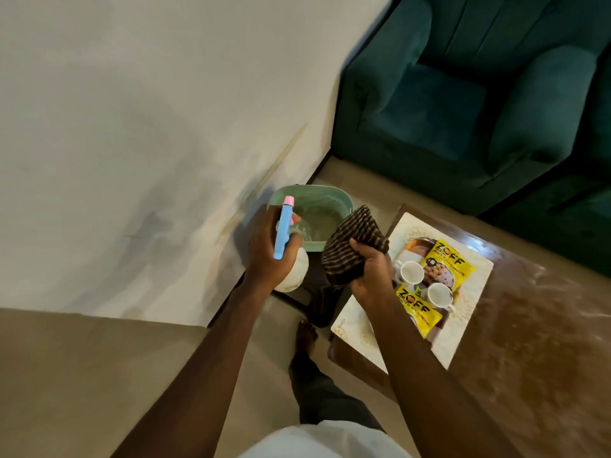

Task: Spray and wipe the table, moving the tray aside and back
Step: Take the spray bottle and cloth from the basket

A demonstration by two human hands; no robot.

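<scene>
My left hand (pixel 269 251) grips a white spray bottle (pixel 296 271) with a blue trigger and pink tip, held over a pale green basket (pixel 334 198) by the wall. My right hand (pixel 372 271) grips a dark brown striped cloth (pixel 352 241) just right of the bottle, above the basket's edge. A white tray (pixel 472 328) lies on the near left end of the brown wooden table (pixel 535 342). On the tray sit two white cups (pixel 412 272), two yellow snack packets (pixel 446 266) and a small bowl.
A dark green sofa (pixel 469 94) stands behind the table. A pale wall (pixel 148 127) fills the left side. The basket rests on a dark low stand. My bare foot (pixel 305 338) is on the beige floor beside the table's corner.
</scene>
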